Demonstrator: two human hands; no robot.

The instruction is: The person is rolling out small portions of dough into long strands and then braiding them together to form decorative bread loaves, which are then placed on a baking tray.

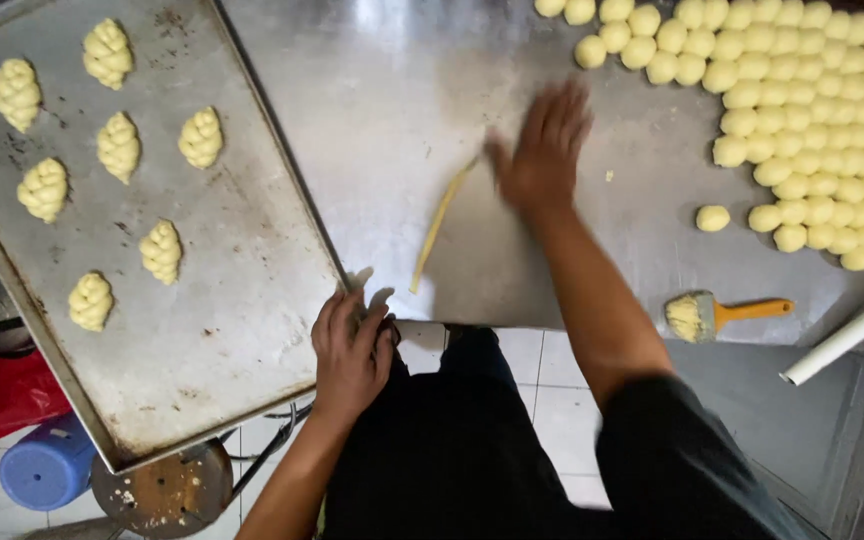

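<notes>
- The right hand point(542, 150) lies flat and open, fingers spread, on the top end of a thin pale-yellow dough rope point(439, 225) that stretches down the shiny steel worktable point(382, 90); the hand is blurred.
- The left hand point(352, 345) is curled at the table's near edge, beside the corner of the large worn metal baking tray point(242, 260); whether it holds a bit of dough I cannot tell.
- The step in hand looks like rolling the rope thin and even; judging by the shaped pieces, a steady flat palm and even pressure matter most here.
- Seven braided yellow dough pieces point(118, 146) sit well apart on the tray's left part.
- A dense field of round yellow dough balls point(812, 120) fills the table's far right, one ball point(713, 218) lying apart.
- An orange-handled pastry brush point(722, 315) and a white plastic pipe point(847, 335) lie at the near right edge.
- No packages, labels or signs show; a blue plastic tub point(47, 465) stands on the floor.
</notes>
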